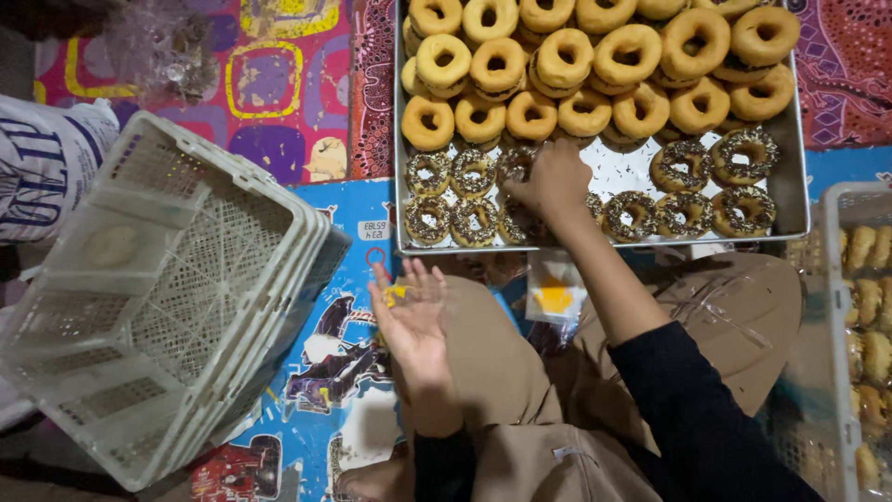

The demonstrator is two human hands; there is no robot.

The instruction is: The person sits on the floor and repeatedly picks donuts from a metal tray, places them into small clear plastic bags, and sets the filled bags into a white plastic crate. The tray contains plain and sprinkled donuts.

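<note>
A metal tray [792, 191] lies in front of me, stacked with several plain golden doughnuts [564, 58] at the back and several chocolate-sprinkled doughnuts [741, 211] along the front. My right hand [556, 186] reaches into the tray over the sprinkled doughnuts near the middle of the front rows, fingers curled down onto one; the doughnut under it is mostly hidden. My left hand [409, 311] hovers below the tray's front edge, palm up, fingers spread, with yellow smears on them. It holds nothing.
A stack of white plastic crates [177, 288] lies tilted at the left. Another white crate with pastries [864, 307] stands at the right edge. A small clear bag with yellow filling [555, 296] rests on my lap. A printed sack [46, 163] lies at far left.
</note>
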